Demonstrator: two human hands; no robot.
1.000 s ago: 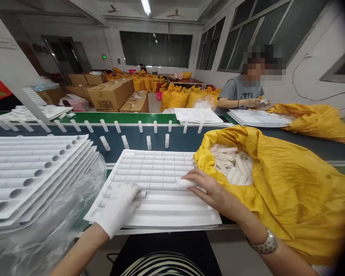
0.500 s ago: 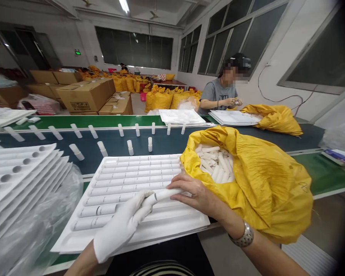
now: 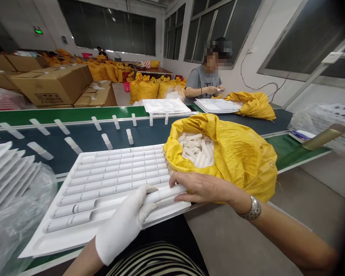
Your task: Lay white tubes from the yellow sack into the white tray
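A white tube lies slantwise between my hands, just above the front right of a white moulded tray. My left hand, in a white glove, is closed around its left end. The bare fingers of my right hand, with a metal bracelet at the wrist, pinch its right end. White tubes with small dark print rest in rows in the tray's grooves. Past my right hand, an open yellow sack holds many short white tube pieces.
Beyond the tray, small white tubes stand on a dark conveyor belt. Stacked trays and clear plastic lie on the left. Across the belt a person works beside more trays. Cardboard boxes stand behind.
The head view has turned rightward, so most things appear further left. Both hands still grip the tube, and my left hand sits closer to the tray's right end.
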